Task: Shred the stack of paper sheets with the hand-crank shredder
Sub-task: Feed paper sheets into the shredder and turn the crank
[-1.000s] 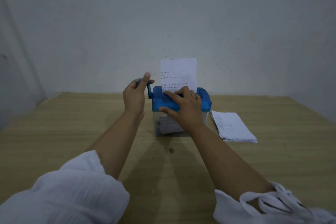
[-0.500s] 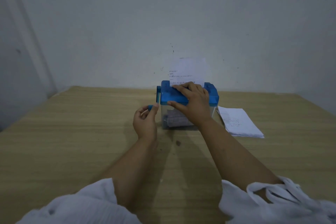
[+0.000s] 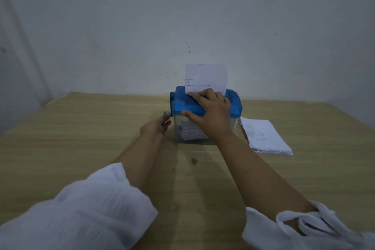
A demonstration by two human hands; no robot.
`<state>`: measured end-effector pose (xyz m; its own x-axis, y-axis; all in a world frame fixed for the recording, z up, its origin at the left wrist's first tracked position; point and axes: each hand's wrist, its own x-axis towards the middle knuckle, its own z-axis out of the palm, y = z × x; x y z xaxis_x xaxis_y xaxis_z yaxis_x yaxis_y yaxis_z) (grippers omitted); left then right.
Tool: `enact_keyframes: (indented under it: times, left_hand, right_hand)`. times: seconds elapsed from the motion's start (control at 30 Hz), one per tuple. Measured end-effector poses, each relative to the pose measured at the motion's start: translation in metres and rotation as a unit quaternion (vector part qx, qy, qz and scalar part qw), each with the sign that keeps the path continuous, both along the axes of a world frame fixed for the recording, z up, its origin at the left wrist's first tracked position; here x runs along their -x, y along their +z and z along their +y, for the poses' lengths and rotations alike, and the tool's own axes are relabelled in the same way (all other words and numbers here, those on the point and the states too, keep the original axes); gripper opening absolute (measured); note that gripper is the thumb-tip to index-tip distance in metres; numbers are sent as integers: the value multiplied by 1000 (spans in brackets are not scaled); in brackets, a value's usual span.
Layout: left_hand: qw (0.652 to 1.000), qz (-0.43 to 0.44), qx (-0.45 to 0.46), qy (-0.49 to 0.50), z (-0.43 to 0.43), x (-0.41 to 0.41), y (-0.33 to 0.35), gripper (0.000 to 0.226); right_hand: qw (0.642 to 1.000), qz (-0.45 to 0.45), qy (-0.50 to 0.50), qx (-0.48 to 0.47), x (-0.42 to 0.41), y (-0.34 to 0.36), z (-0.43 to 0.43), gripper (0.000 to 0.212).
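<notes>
A small hand-crank shredder [image 3: 235, 103] with a blue lid and a clear bin stands on the wooden table [image 3: 81, 138]. A printed paper sheet [image 3: 206, 77] sticks upright out of its top slot. My right hand [image 3: 211, 113] lies over the lid with fingers spread, pressing it down. My left hand [image 3: 156, 127] grips the blue crank handle [image 3: 166, 113] low at the shredder's left side. Paper strips show inside the bin. A stack of paper sheets [image 3: 265, 137] lies flat to the right of the shredder.
A pale wall rises right behind the table's far edge. Bare tabletop stretches to the left of the shredder and in front of it. My white sleeves fill the bottom corners.
My left hand has swung the crank from the top down to the bottom of its turn. The sheet has sunk lower into the slot. My right hand stays on the lid.
</notes>
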<state>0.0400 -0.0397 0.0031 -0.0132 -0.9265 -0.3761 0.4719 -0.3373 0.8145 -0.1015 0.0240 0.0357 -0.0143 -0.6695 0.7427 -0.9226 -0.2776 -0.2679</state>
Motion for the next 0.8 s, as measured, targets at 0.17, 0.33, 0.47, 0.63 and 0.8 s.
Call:
enact_keyframes:
  times: [0.17,0.33,0.47,0.63,0.8]
  left_hand:
    - [999,-24,-25,-2,0,6,12,22]
    - [994,-56,-56,-73,5,10,74,84]
    - [986,-97,-82,-108,2,9,102,93]
    - [992,-68,-6,-102,3,27,90,47]
    - [997,-52,23,-61,-1,25,82,20]
  right_hand:
    - [1000,6,-10,5,0,-3,-2,55]
    - [1000,10,-4,-9,1,1,-1,56]
    - [999,8,3,-36,1,3,2,55]
    - [1000,2,2,-27,1,1,-1,56]
    - [1000,-2,1,-9,1,1,-2,56]
